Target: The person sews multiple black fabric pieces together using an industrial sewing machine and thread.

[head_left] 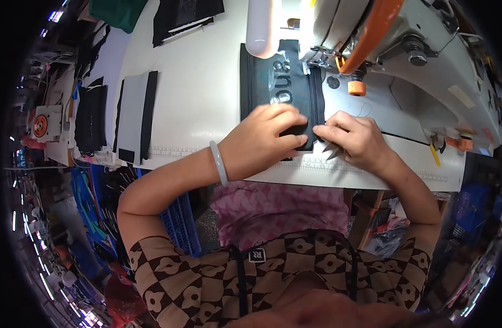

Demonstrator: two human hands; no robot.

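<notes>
- Black fabric panel (273,82) lay flat on white table (196,98), far end under sewing machine (426,49).
- L hand (262,139): fingers curled, pressing panel's near end; R hand (355,136) pinched same end beside zip (316,93).
- Best, I'd judge: edges needed aligning, even tension, fingers well back from machine.

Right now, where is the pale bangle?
In the head view the pale bangle circles the wrist of the left hand, at the near edge of the white table; that hand and the right hand hold the black fabric.
</notes>
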